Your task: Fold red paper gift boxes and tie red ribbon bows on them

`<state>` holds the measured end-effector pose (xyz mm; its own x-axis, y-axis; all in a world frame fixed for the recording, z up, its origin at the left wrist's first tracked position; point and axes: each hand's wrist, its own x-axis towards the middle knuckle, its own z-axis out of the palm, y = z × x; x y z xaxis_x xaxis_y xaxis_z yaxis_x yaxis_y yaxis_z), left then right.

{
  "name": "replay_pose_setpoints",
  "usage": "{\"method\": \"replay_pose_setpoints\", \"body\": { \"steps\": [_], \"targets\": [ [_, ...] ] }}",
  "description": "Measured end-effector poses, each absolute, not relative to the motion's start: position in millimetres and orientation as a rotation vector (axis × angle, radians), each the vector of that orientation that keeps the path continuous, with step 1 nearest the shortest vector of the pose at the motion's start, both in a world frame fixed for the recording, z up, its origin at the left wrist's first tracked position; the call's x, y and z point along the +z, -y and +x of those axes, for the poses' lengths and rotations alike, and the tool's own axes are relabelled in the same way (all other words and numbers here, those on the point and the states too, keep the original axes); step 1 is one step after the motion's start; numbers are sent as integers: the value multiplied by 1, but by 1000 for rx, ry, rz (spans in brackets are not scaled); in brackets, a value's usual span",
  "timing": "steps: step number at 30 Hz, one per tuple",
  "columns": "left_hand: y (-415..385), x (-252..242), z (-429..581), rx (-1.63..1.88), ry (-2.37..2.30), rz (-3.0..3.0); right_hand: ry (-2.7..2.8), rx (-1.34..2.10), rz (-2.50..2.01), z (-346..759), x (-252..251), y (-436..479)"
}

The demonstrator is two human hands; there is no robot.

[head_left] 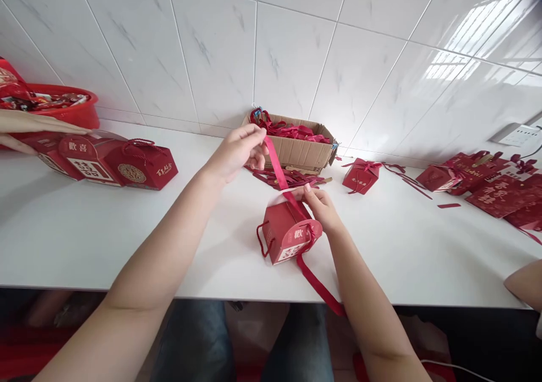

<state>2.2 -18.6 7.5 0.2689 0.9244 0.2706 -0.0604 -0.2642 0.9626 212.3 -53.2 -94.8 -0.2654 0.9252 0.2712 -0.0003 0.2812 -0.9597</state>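
Observation:
A small red gift box with a rounded flap and a cord handle at its left side sits on the white table in front of me. A red ribbon passes across its top, and its other end hangs over the table's front edge. My left hand pinches the raised end of this ribbon between thumb and finger, above and behind the box. Around the box's far right side, my right hand is closed on it, with the thumb near the ribbon. Part of the right fingers is hidden behind the box.
A cardboard box of red ribbons stands against the wall, with loose ribbons before it. To the right are a bow-tied box and several red bags. At left, another person's hand touches red boxes beside a red basin.

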Motion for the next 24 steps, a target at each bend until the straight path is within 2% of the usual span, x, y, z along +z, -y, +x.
{"method": "replay_pose_setpoints", "body": {
  "steps": [7, 13, 19, 24],
  "targets": [
    [14, 12, 3, 1562, -876, 1520, 1738, 1253, -643, 217, -100, 49],
    [21, 17, 5, 1761, -718, 1672, 1818, 960, -702, 208, -105, 53],
    [33, 22, 2, 1798, -390, 1809, 1842, 790, -751, 198, -109, 58],
    [37, 26, 1, 1824, -156, 1831, 1876, 492, -726, 187, -117, 61]
  ]
}}
